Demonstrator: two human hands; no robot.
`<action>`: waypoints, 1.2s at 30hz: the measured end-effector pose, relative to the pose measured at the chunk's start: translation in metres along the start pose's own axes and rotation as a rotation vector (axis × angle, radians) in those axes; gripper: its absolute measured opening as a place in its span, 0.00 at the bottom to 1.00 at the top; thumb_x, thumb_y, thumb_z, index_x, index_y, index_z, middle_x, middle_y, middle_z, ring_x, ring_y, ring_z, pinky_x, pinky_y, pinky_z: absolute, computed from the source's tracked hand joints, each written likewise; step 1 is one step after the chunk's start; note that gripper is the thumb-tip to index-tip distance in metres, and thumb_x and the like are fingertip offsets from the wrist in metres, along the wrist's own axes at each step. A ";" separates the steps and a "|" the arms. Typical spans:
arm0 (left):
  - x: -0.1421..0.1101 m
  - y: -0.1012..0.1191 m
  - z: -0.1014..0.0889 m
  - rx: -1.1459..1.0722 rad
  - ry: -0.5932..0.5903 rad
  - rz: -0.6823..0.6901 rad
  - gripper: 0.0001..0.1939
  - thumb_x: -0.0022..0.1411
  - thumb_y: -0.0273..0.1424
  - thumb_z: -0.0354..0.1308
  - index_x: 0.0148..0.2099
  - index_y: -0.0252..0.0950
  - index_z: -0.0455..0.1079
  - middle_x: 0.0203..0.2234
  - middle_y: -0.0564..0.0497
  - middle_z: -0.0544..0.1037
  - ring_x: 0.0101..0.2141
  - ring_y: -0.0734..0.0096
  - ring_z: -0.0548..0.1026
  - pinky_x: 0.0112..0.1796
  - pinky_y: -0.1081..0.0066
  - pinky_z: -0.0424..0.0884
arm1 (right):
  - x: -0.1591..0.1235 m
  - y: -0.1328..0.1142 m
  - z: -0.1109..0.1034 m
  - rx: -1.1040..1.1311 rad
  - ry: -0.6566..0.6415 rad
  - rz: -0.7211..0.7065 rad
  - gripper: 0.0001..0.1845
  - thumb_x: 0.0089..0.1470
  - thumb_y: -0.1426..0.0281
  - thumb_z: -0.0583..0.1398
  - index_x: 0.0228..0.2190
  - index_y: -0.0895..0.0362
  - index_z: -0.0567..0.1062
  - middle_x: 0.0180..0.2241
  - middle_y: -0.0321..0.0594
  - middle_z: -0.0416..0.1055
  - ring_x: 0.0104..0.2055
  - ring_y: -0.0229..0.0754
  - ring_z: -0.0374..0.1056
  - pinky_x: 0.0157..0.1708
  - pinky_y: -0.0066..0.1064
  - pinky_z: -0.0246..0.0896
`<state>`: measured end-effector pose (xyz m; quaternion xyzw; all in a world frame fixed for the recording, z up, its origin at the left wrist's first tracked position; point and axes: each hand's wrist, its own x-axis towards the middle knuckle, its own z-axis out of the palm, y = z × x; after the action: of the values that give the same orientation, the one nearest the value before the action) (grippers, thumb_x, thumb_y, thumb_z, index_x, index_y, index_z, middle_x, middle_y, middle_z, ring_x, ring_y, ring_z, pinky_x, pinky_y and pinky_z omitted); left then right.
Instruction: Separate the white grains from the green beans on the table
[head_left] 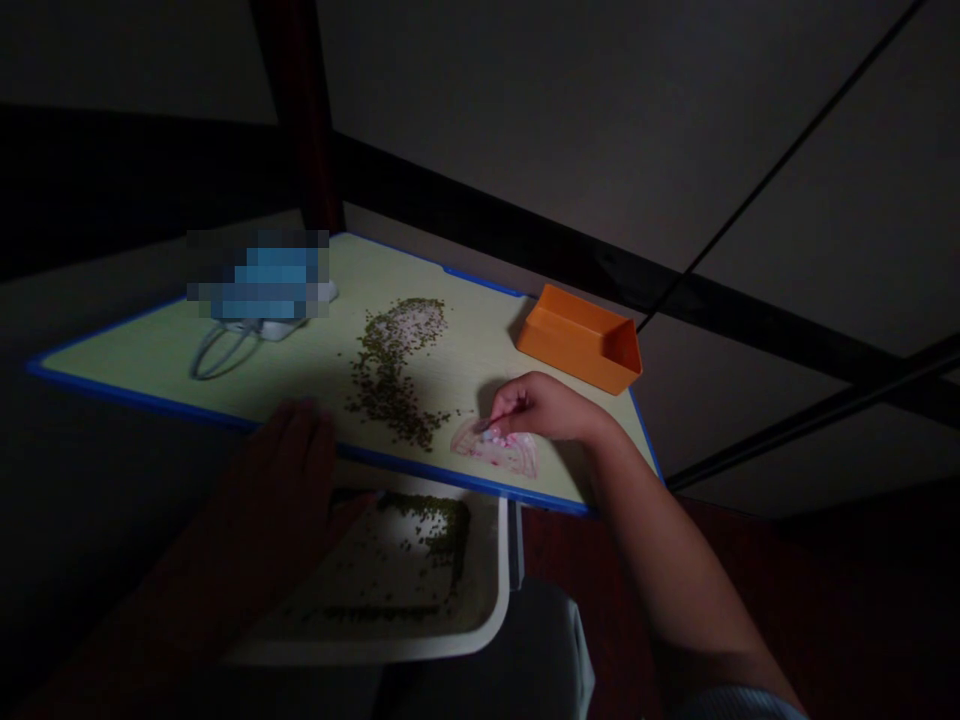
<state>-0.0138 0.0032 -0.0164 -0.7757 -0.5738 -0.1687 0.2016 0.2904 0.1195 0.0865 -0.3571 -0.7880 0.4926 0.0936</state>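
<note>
In the head view, my right hand (534, 405) is over the right part of the table, fingers pinched together. What the fingertips hold, if anything, is too small to name. Directly under them lies a pink, see-through half-round piece (499, 450) with small pale and pink bits on it. To its left, small green beans or seeds (394, 375) are spread in a curved band. My left hand (281, 460), deep in shadow, rests at the table's front edge with fingers stretched out and thumb apart. Below it stands a white tray (495, 600) with more green beans inside.
An orange open box (574, 345) stands at the table's back right. A blurred-out blue device with a looped cord (225, 350) sits at the left. The pale table (480, 330) has a blue rim. Cabinet panels (525, 120) rise behind it. Lighting is dim.
</note>
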 end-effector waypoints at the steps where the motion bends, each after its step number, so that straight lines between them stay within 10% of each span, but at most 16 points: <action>1: 0.000 0.000 0.000 -0.001 0.001 -0.001 0.47 0.62 0.55 0.42 0.64 0.15 0.57 0.60 0.19 0.65 0.65 0.31 0.61 0.62 0.43 0.64 | 0.000 0.000 0.000 0.003 0.033 -0.002 0.06 0.50 0.69 0.68 0.27 0.58 0.76 0.25 0.32 0.74 0.28 0.34 0.66 0.33 0.29 0.60; 24: 0.000 0.000 -0.001 0.019 0.000 0.001 0.45 0.62 0.55 0.42 0.63 0.17 0.59 0.60 0.20 0.65 0.63 0.31 0.63 0.61 0.44 0.65 | -0.002 0.001 -0.012 -0.186 0.477 0.126 0.12 0.52 0.66 0.63 0.21 0.59 0.74 0.19 0.33 0.65 0.23 0.33 0.58 0.25 0.28 0.50; 36: -0.003 0.000 0.003 -0.025 0.011 -0.028 0.46 0.61 0.55 0.45 0.64 0.16 0.58 0.62 0.19 0.64 0.66 0.32 0.60 0.62 0.42 0.63 | -0.004 -0.004 -0.009 -0.003 0.386 0.099 0.06 0.49 0.70 0.63 0.23 0.59 0.74 0.22 0.34 0.69 0.25 0.33 0.62 0.28 0.28 0.55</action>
<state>-0.0149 0.0024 -0.0210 -0.7692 -0.5812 -0.1830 0.1925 0.2962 0.1223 0.0948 -0.4836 -0.7375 0.4179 0.2182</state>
